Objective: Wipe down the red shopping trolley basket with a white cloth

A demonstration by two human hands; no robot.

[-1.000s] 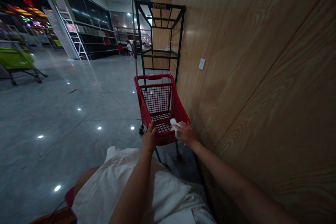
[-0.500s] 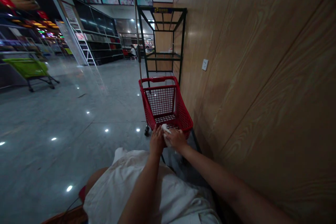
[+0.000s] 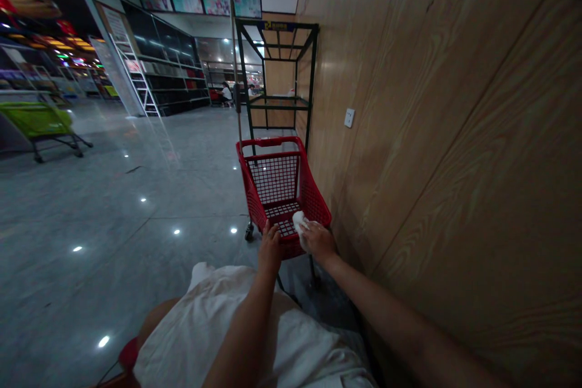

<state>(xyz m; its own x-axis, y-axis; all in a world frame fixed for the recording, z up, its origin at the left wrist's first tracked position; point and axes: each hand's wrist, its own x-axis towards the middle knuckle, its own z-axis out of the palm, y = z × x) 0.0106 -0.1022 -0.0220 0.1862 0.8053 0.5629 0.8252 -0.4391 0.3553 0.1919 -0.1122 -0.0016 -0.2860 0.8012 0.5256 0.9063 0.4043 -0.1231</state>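
Glossy floor (image 3: 191,200) (wood-grained wall (image 3: 431,121) alongside) bears the red cart (image 3: 282,202).

Wood-grain wall (image 3: 409,133): right of the fingers (image 3: 269,234), bearing a socket (image 3: 349,117)
Glossy grey floor (image 3: 182,194): left of them, reflecting lights
Metal rack (image 3: 279,107): beyond them
Ladder (image 3: 137,78): farther left

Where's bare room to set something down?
The floor between the red cart and the green cart is mostly bare; so is the red cart's visible bottom. Crowded: its near rim, where the left hand rests and the right hand holds a white cloth, and its side by the wooden wall.
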